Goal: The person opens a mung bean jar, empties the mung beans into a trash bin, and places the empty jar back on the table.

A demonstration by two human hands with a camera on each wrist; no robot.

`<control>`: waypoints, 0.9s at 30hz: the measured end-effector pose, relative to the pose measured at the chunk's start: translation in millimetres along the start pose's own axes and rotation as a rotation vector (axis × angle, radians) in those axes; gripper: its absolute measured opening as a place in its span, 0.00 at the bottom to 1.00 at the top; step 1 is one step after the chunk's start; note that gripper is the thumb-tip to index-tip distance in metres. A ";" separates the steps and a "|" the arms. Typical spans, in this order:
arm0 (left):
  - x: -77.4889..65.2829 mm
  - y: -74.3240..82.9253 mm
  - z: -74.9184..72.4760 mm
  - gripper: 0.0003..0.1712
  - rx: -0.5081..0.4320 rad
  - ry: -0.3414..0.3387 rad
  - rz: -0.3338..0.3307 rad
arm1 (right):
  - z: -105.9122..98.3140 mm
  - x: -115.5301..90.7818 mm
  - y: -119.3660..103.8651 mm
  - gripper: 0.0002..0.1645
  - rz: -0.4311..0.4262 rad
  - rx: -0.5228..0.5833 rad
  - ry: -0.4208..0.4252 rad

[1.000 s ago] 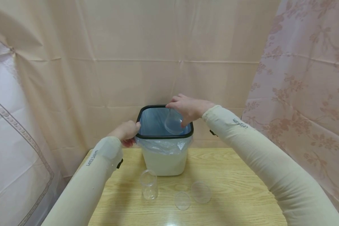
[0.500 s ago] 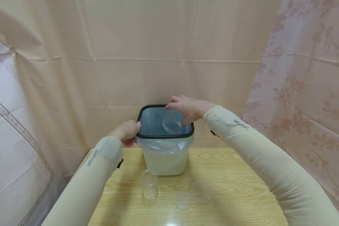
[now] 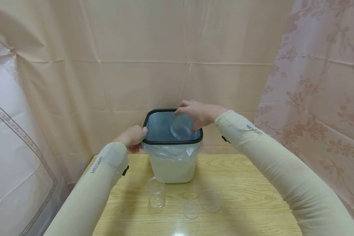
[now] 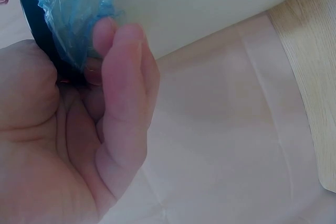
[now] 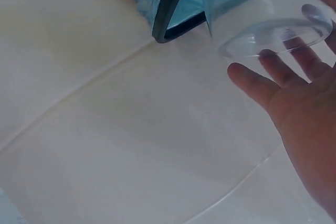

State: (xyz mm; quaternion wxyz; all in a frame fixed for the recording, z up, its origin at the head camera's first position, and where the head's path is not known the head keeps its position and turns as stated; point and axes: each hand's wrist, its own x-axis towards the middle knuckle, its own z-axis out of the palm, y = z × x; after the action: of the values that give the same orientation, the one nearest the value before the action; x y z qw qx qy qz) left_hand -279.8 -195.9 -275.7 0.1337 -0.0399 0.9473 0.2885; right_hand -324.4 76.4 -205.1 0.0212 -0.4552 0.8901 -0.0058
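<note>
A pale trash bin (image 3: 173,170) with a black rim and a bluish plastic liner (image 3: 162,123) stands at the back of the table. My left hand (image 3: 132,137) grips its rim on the left side, thumb above and fingers curled beneath, as the left wrist view also shows. Over the bin's right part my right hand (image 3: 196,114) holds a clear plastic cup (image 3: 181,127), tilted with its mouth toward the inside of the bin. In the right wrist view the fingers (image 5: 254,85) lie around the cup's base. The cup looks to have nothing in it.
Another clear plastic container (image 3: 156,193) stands on the wooden table (image 3: 239,186) in front of the bin. To its right lie two round clear lids, a smaller lid (image 3: 191,209) and a larger lid (image 3: 210,200). A beige curtain (image 3: 129,78) hangs directly behind the bin.
The cup's tilt in my right hand has shifted slightly, and that hand has drifted a little to the right. My left hand has stayed on the rim.
</note>
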 end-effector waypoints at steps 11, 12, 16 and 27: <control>-0.1 0.2 0.9 0.33 0.003 0.009 0.002 | -2.8 -0.1 1.4 0.52 0.123 0.021 -0.027; 0.0 0.1 1.0 0.33 0.001 0.009 0.001 | -2.7 0.1 1.9 0.53 0.136 0.027 -0.032; 0.2 0.3 1.4 0.33 -0.005 0.007 -0.006 | -1.2 0.5 3.7 0.54 0.161 0.036 -0.040; -0.4 0.9 0.8 0.34 -0.009 0.000 -0.004 | 1.4 1.0 2.3 0.55 0.128 0.027 -0.007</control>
State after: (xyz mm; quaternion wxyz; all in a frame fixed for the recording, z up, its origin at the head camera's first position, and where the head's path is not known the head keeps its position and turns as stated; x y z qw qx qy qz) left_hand -279.4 -194.8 -275.8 0.1343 -0.0424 0.9458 0.2926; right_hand -326.8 77.0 -206.6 0.0308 -0.3971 0.9171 -0.0147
